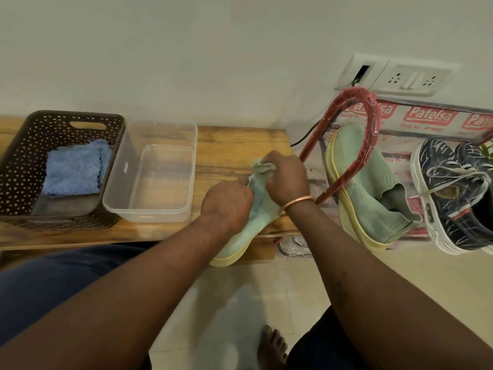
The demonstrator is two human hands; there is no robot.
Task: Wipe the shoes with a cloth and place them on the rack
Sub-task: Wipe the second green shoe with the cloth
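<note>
A mint-green knit shoe with a yellow sole (237, 241) lies on the front edge of the wooden table (240, 142), toe pointing toward me. My left hand (226, 201) grips its upper. My right hand (286, 177) holds a bunched light-green cloth (262, 166) against the shoe's collar. The matching green shoe (368, 193) sits on the red-framed rack (357, 145) at the right, next to a dark blue lace-up sneaker (453, 196).
A brown perforated basket (24, 156) at the left holds a folded blue cloth (73, 169). Beside it stands a clear plastic tub (152, 206). A wall socket panel (410, 78) is above the rack. My bare foot (272, 345) rests on the tiled floor.
</note>
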